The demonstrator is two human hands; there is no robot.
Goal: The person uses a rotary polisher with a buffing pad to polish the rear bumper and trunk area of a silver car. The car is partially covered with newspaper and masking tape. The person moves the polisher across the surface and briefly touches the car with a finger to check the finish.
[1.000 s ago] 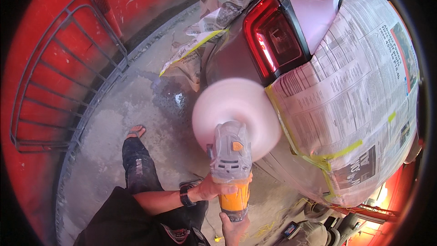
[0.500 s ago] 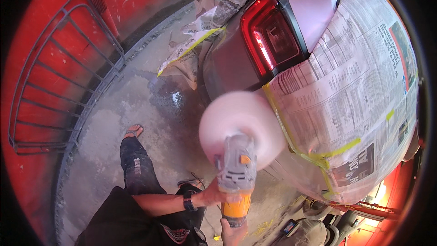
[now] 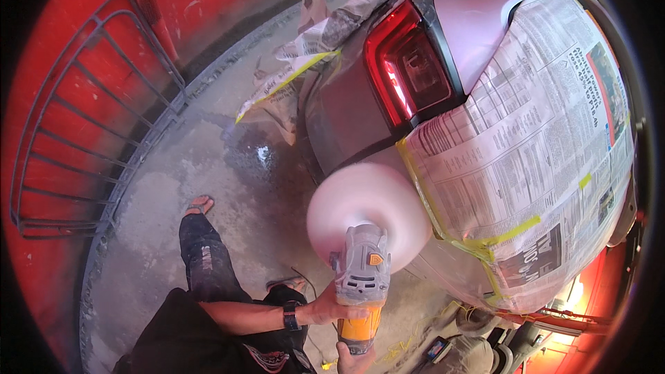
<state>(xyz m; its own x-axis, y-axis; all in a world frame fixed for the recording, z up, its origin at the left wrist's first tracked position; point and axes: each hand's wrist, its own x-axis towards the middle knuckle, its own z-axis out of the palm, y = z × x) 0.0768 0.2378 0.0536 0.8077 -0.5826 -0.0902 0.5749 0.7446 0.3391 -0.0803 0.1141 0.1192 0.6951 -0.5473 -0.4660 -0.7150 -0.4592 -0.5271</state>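
A grey and orange power polisher (image 3: 365,263) is held in front of me in both hands. My left hand (image 3: 320,310), closed, grips its side near the orange section. Around its rear end is my right hand (image 3: 355,360), closed and partly hidden by the tool. The round, pale pink pad (image 3: 339,197) is smeared as if spinning. It overlaps the lower corner of a silvery bumper (image 3: 344,114); the contact itself is hidden behind the pad. A red tail light (image 3: 409,73) sits above, and newspaper (image 3: 512,138) edged with yellow tape (image 3: 509,230) covers the panel to the right.
A metal rack (image 3: 90,118) leans against the red wall (image 3: 208,0) at left. Torn newspaper (image 3: 287,90) hangs off the car's far side. My feet stand on the stained concrete floor (image 3: 156,235). A cord with a yellow plug (image 3: 329,365) and car parts (image 3: 478,357) lie near lower right.
The polisher and its pad have dropped slightly lower along the bumper, toward me. Both hands have kept their hold and moved down with it. The view has shifted a little.
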